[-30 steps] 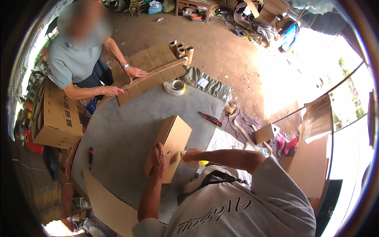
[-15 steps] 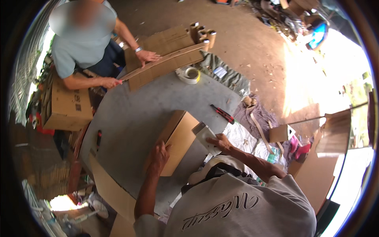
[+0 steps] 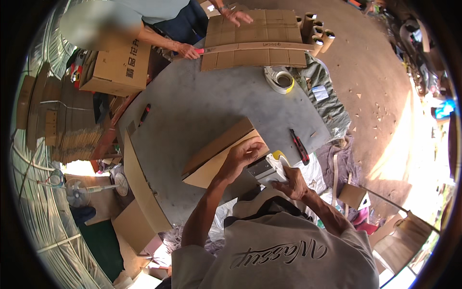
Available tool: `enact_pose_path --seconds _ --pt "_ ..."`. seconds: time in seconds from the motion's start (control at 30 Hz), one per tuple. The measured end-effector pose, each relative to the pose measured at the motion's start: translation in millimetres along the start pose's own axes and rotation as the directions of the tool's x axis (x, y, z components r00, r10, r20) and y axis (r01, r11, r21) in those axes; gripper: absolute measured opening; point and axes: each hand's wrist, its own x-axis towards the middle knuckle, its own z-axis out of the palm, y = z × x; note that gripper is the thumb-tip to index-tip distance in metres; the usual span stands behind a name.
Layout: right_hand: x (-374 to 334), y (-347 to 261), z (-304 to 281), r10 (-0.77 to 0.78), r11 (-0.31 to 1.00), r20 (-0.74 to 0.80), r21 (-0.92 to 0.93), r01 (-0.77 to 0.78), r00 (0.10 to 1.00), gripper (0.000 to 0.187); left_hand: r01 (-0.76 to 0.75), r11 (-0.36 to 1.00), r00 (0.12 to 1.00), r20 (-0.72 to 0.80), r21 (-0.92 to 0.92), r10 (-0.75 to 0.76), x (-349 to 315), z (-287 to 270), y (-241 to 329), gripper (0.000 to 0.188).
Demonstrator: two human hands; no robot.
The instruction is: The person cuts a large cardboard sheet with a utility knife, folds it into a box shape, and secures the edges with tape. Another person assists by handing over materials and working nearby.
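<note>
A brown cardboard box [image 3: 219, 149] lies at a slant on the grey round-edged table [image 3: 192, 103] in front of me. My left hand [image 3: 244, 153] is over its right end, fingers loosely curled and apart, with nothing visible in them; whether they touch the box I cannot tell. My right hand [image 3: 291, 183] is closed round a boxy grey metal hand tool [image 3: 265, 171] with a white and yellow part, just right of the box. Its exact kind does not show. A red and black box cutter [image 3: 299, 147] lies to the right.
Across the table a person's hand [image 3: 190, 50] grips a red-handled thing beside a long cardboard strip [image 3: 260, 46] on a flat sheet [image 3: 255, 29]. A tape roll [image 3: 280, 80], cardboard tubes [image 3: 320, 36], a second cutter [image 3: 144, 114] and a cardboard panel [image 3: 142, 180] stand or lie around.
My left hand has moved from the box's top to its right end. The tool has turned in my right hand. The other person's far hand has left the strip. My view has shifted.
</note>
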Motion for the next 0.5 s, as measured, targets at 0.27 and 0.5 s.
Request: enact_pose_path --seconds 0.27,0.5 --pt "15 0 -2 0.099 0.995 0.084 -0.03 -0.097 0.992 0.041 0.094 0.967 0.98 -0.149 -0.238 -0.132 14 -19 -34 0.012" --pt "55 -12 36 0.471 0.869 0.09 0.122 -0.479 0.878 0.047 -0.141 0.987 0.915 -0.371 0.077 0.16 39 -70 -47 0.006"
